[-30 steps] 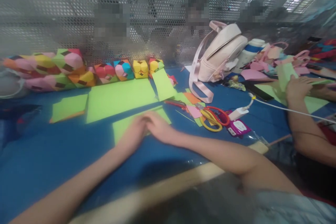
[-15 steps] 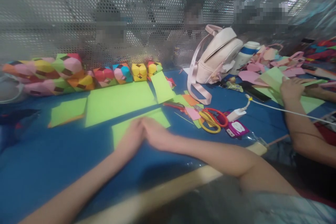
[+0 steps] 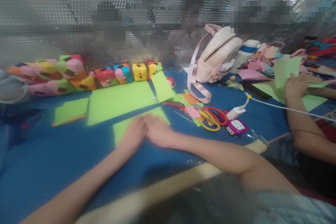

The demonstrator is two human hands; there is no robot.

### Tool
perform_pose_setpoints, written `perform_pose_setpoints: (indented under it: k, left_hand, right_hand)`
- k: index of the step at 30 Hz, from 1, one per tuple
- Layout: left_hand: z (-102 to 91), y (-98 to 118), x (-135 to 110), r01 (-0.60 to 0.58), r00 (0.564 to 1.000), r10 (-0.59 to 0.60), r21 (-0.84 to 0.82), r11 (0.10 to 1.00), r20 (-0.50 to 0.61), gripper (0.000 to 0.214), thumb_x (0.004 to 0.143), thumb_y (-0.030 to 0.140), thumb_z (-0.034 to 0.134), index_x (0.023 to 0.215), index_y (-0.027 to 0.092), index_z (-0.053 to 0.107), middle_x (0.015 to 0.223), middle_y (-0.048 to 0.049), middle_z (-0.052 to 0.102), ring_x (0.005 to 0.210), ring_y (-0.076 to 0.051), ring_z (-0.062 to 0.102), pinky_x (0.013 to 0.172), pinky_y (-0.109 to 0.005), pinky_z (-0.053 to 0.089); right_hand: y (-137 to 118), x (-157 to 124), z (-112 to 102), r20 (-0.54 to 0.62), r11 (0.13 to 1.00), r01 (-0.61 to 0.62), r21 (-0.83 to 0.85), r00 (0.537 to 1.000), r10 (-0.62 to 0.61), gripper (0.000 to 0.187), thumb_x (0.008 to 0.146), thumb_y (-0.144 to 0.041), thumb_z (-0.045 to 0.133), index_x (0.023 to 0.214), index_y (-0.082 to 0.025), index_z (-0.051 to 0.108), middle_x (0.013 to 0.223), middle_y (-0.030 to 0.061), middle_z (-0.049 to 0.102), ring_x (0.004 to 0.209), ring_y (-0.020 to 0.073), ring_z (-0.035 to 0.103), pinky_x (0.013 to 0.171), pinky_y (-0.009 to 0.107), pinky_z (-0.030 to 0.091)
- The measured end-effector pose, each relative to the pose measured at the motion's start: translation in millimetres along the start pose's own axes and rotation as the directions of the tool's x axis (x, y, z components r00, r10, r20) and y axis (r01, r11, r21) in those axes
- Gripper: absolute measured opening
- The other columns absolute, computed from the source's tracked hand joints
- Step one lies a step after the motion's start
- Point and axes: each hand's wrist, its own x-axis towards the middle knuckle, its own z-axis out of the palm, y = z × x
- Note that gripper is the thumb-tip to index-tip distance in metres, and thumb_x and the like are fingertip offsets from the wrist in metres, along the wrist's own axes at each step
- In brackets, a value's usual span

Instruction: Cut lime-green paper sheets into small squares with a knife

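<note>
Green paper (image 3: 120, 129) lies beneath left hand (image 3: 135, 129) and right hand (image 3: 160, 132); backpack (image 3: 223, 50) hides contents.

The left hand (image 3: 134, 131) and right hand (image 3: 159, 132) meet over the near edge of the paper (image 3: 119, 129), touching each other, backs upward. The left forearm (image 3: 94, 173) slants in from the paper's near left; the right forearm (image 3: 207, 150) comes from its right, elbow bent. The fingertips are hidden.

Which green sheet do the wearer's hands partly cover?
The green sheet just below the large one in view; left hand and right hand overlap only that one.
</note>
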Motion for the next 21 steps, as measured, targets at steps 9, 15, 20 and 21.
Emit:
perform_pose_setpoints:
  k: [9, 15, 20, 21]
  left_hand:
    - [7.6, -7, -5, 0.050, 0.999, -0.052, 0.076, 0.996, 0.014, 0.034, 0.098, 0.025, 0.032, 0.112, 0.014, 0.060, 0.114, -0.0162, 0.067, 0.114, -0.030, 0.060, 0.104, -0.054, 0.047]
    - [8.8, -8, -6, 0.048, 0.999, -0.050, 0.071, 0.996, 0.018, 0.035, 0.098, 0.024, 0.033, 0.122, 0.011, 0.055, 0.127, -0.0196, 0.061, 0.122, -0.029, 0.057, 0.106, -0.050, 0.046]
    - [7.1, -4, -2, 0.072, 0.997, -0.073, 0.088, 0.994, 0.001, 0.035, 0.096, 0.023, 0.036, 0.120, 0.007, 0.057, 0.124, -0.0223, 0.063, 0.119, -0.032, 0.058, 0.105, -0.054, 0.046]
    - [6.8, -3, -2, 0.076, 0.997, -0.076, 0.090, 0.993, -0.001, 0.035, 0.096, 0.022, 0.036, 0.119, 0.007, 0.057, 0.123, -0.0224, 0.063, 0.118, -0.033, 0.059, 0.104, -0.054, 0.047]
  right_hand:
    - [-8, 0, -6, 0.004, 0.994, -0.018, -0.107, 1.000, 0.018, 0.040, 0.092, -0.024, 0.044, 0.128, -0.010, 0.055, 0.133, 0.0193, 0.059, 0.131, 0.0293, 0.049, 0.108, 0.046, 0.038]
    - [0, 16, -16, 0.047, 0.981, 0.075, -0.180, 0.997, -0.067, 0.028, 0.091, -0.017, 0.047, 0.112, -0.010, 0.064, 0.113, 0.0179, 0.068, 0.110, 0.0297, 0.061, 0.096, 0.045, 0.046]
    - [14, 23, -12, 0.012, 0.981, 0.085, -0.172, 0.996, -0.084, 0.028, 0.092, -0.011, 0.045, 0.112, -0.009, 0.065, 0.115, 0.0188, 0.066, 0.112, 0.0279, 0.058, 0.099, 0.046, 0.045]
    - [15, 23, -11, 0.010, 0.981, 0.093, -0.170, 0.996, -0.092, 0.028, 0.093, -0.011, 0.045, 0.111, -0.009, 0.065, 0.115, 0.0190, 0.066, 0.112, 0.0277, 0.058, 0.099, 0.046, 0.045]
